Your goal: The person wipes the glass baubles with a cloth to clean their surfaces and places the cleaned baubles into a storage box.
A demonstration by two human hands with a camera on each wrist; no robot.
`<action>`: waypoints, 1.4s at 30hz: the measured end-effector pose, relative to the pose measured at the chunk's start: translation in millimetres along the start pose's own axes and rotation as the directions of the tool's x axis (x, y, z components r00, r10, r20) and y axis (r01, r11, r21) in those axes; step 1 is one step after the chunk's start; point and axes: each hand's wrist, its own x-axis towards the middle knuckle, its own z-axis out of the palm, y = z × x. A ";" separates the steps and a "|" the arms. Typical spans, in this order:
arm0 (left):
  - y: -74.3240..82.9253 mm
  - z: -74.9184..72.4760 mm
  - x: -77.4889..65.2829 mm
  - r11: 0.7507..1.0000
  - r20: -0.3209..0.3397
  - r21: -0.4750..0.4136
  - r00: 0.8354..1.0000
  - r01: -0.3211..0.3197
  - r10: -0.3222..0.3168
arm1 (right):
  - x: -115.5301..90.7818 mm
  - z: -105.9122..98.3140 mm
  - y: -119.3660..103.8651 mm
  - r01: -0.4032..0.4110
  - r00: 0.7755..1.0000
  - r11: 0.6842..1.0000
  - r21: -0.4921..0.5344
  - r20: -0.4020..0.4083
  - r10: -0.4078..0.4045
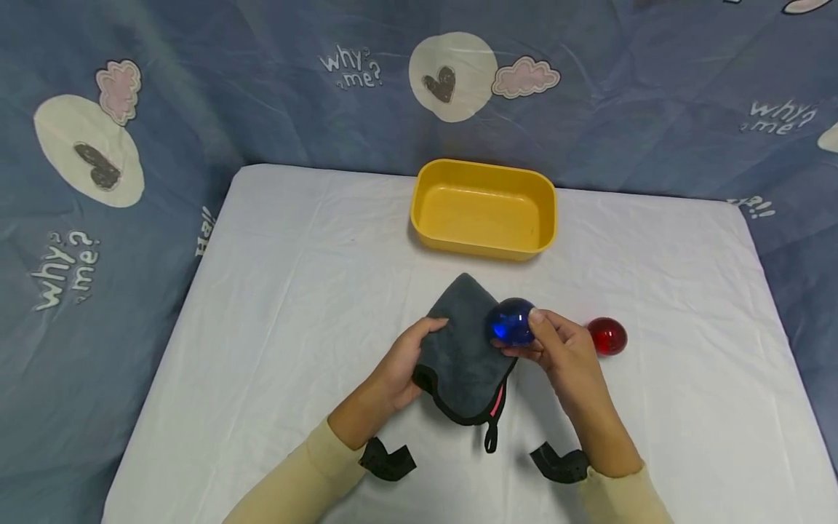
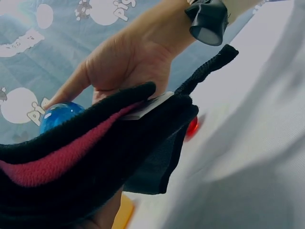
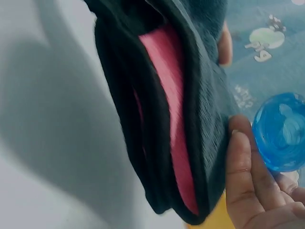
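My left hand [image 1: 401, 365] grips a folded dark grey cloth [image 1: 458, 356] by its left side, thumb on top and the other fingers beneath. The cloth has black edging, a hanging loop [image 1: 491, 438] at its near corner and a pink inner layer [image 3: 167, 81] showing between its folds. Against the cloth's right side, my right hand [image 1: 568, 356] pinches a clear blue ball [image 1: 512, 322] between thumb and fingers. Some right fingertips [image 3: 239, 143] lie along the cloth's edge in the right wrist view. A white tag [image 2: 151, 106] pokes out of the folds in the left wrist view.
A clear red ball [image 1: 607, 336] lies on the white-covered table [image 1: 308, 291], just right of my right hand. Beyond the cloth stands a yellow tub [image 1: 484, 249] near the far edge. A printed blue curtain [image 1: 275, 80] hangs behind the table and along its left.
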 end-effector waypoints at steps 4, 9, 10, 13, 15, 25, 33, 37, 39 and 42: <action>1.2 -1.0 -0.5 1.000 -0.018 0.005 1.000 -0.004 0.004 | 4.9 -7.3 -7.0 0.015 0.998 0.999 0.042 -0.059 -0.012; 2.0 -0.8 -0.7 1.000 -0.037 -0.003 0.999 -0.003 0.003 | 10.7 -14.9 -16.2 0.036 0.992 0.993 0.115 -0.128 -0.021; 1.8 -1.0 -0.8 1.000 -0.039 -0.003 0.999 -0.003 0.003 | 11.7 -16.1 -17.7 0.041 0.990 0.991 0.127 -0.140 -0.023; 1.4 -2.4 -0.4 1.000 -0.031 -0.008 0.999 -0.009 0.009 | 14.6 -19.9 -21.3 0.051 0.985 0.985 0.162 -0.172 -0.023; 1.4 -3.5 -0.3 1.000 -0.025 -0.016 1.000 -0.018 0.017 | 16.9 -22.1 -23.6 0.052 0.982 0.983 0.177 -0.186 -0.019; 3.1 -9.1 -0.4 0.998 0.007 -0.041 0.999 -0.047 0.047 | 32.6 -26.7 -39.4 -0.009 0.968 0.999 0.039 -0.249 0.018; 3.5 -13.1 -0.5 0.998 -0.007 -0.039 0.999 -0.049 0.049 | 58.0 -28.6 -61.4 -0.101 0.953 0.894 -0.437 -0.302 -0.040; 1.8 -15.2 -0.4 0.998 -0.003 -0.031 0.998 -0.056 0.056 | 74.0 -31.2 -64.2 -0.080 0.949 0.808 -0.583 -0.293 -0.117; 1.1 -16.0 -0.8 0.998 0.002 -0.026 0.998 -0.058 0.058 | 81.8 -31.0 -63.1 -0.045 0.947 0.780 -0.624 -0.274 -0.166; 0.4 -16.7 -1.5 0.998 0.004 -0.023 0.998 -0.061 0.061 | 92.1 -29.3 -59.2 0.019 0.942 0.739 -0.674 -0.236 -0.239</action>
